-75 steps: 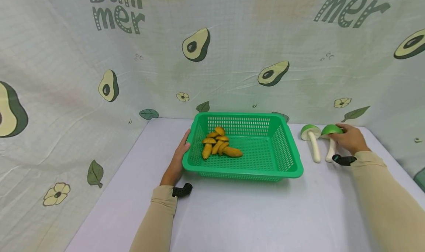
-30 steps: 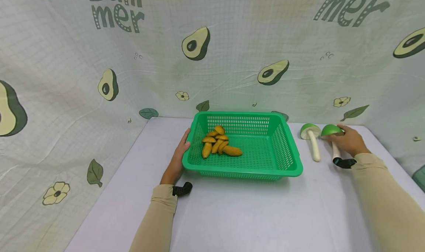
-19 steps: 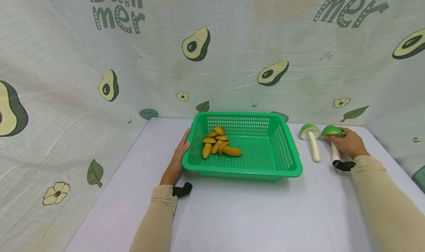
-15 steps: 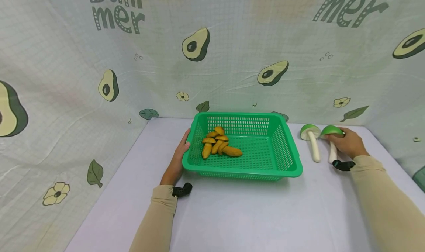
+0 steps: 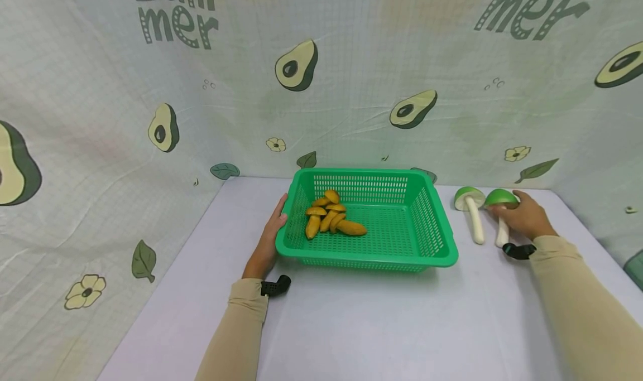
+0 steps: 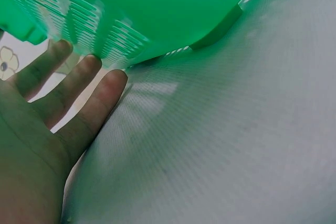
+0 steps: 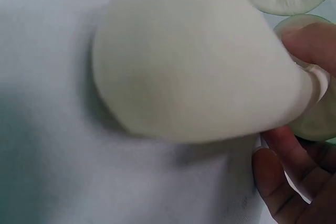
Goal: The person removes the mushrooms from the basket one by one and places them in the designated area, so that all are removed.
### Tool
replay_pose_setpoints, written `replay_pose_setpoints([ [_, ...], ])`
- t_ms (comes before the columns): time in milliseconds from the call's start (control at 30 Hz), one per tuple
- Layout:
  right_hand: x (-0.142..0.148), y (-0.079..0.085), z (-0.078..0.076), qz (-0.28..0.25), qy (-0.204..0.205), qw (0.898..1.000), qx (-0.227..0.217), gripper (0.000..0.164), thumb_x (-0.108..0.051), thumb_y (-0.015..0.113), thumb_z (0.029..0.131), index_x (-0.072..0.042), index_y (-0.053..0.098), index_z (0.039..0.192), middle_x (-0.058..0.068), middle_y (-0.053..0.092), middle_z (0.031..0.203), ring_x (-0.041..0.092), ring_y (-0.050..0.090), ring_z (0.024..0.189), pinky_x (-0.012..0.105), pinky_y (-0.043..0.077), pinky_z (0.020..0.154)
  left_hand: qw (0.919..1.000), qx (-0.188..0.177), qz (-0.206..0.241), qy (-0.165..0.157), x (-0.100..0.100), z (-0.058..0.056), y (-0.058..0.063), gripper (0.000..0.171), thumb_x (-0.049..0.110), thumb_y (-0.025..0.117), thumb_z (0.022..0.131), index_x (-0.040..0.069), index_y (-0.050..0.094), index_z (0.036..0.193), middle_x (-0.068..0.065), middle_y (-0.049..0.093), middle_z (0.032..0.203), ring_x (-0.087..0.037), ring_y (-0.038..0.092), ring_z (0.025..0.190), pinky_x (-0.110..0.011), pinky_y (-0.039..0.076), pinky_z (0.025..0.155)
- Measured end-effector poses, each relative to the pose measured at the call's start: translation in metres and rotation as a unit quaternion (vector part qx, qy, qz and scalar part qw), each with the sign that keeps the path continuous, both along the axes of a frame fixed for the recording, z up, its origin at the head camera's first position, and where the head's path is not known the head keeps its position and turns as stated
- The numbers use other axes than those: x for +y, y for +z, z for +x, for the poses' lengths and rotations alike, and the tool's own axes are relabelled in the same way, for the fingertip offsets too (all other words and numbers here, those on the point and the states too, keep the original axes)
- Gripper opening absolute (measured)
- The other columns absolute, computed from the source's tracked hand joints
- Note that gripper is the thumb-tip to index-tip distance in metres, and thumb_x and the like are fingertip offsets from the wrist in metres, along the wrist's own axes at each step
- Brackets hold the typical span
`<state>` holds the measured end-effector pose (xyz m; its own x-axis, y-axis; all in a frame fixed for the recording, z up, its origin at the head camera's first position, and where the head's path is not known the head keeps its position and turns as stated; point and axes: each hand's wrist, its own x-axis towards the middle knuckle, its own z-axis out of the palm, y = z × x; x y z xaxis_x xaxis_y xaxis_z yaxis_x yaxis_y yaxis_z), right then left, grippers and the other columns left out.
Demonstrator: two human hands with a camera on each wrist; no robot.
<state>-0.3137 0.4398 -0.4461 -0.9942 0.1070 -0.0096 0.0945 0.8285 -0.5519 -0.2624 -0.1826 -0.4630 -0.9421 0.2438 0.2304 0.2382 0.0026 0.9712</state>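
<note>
My right hand (image 5: 529, 216) pinches a toy mushroom with a green cap (image 5: 502, 196) at the right of the table. In the right wrist view its thick white stem (image 7: 194, 66) points toward the camera, with thumb and fingers around the stem close to the cap. Just left of it lies a second green-capped mushroom (image 5: 474, 219). My left hand (image 5: 268, 233) rests against the left side of a green plastic basket (image 5: 366, 259). The left wrist view shows extended fingers (image 6: 89, 108) with their tips at the slotted wall. Several orange-yellow mushrooms (image 5: 331, 216) lie in the basket's left half.
A white table (image 5: 392, 319) carries everything. Cloth printed with avocados (image 5: 296, 66) and lettering hangs close behind its back edge and along the left side. The basket's right wall stands between its inside and the green-capped mushrooms.
My right hand has shifted slightly toward me and now covers less of the green cap. The held mushroom's stem has swung a little sideways. My left hand and the basket have stayed put.
</note>
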Motion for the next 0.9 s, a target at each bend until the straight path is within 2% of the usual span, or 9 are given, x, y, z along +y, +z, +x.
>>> replay_pose_setpoints([
  [100,0.0,0.001,0.002,-0.007,-0.005,1.0,-0.009,0.111,-0.059,0.059,0.094,0.017,0.002,0.151,0.051,0.022,0.142,0.068,0.025,0.126,0.075,0.026,0.1,1.0,-0.002,0.0,0.0,0.001,0.0,0.001,0.055,0.044,0.034,0.107,0.042,0.017,0.159,0.018,0.013,0.164,-0.008,0.007,0.15,-0.05,0.004,0.12],
  [300,0.0,0.004,0.005,-0.006,-0.008,1.0,-0.014,0.114,-0.059,0.059,0.094,0.02,-0.001,0.149,0.052,0.023,0.139,0.068,0.027,0.125,0.074,0.029,0.099,1.0,0.003,0.0,0.006,0.0,0.0,0.003,0.055,0.045,0.034,0.107,0.041,0.018,0.16,0.018,0.014,0.163,-0.008,0.009,0.15,-0.05,0.005,0.12],
  [600,0.003,-0.002,0.013,0.011,0.005,1.0,0.017,0.098,-0.045,0.064,0.095,0.021,0.015,0.147,0.048,0.037,0.132,0.064,0.037,0.118,0.072,0.031,0.096,0.9999,-0.001,-0.01,0.01,0.0,0.0,0.002,0.056,0.048,0.033,0.106,0.041,0.017,0.16,0.02,0.014,0.163,-0.007,0.008,0.149,-0.051,0.004,0.12],
  [900,0.003,0.001,0.013,0.012,0.003,1.0,0.026,0.091,-0.041,0.063,0.097,0.02,0.019,0.148,0.044,0.045,0.127,0.058,0.045,0.111,0.065,0.04,0.089,1.0,0.001,-0.008,0.003,-0.001,0.002,0.0,0.055,0.049,0.032,0.107,0.044,0.017,0.159,0.019,0.013,0.163,-0.008,0.006,0.15,-0.053,0.003,0.119],
])
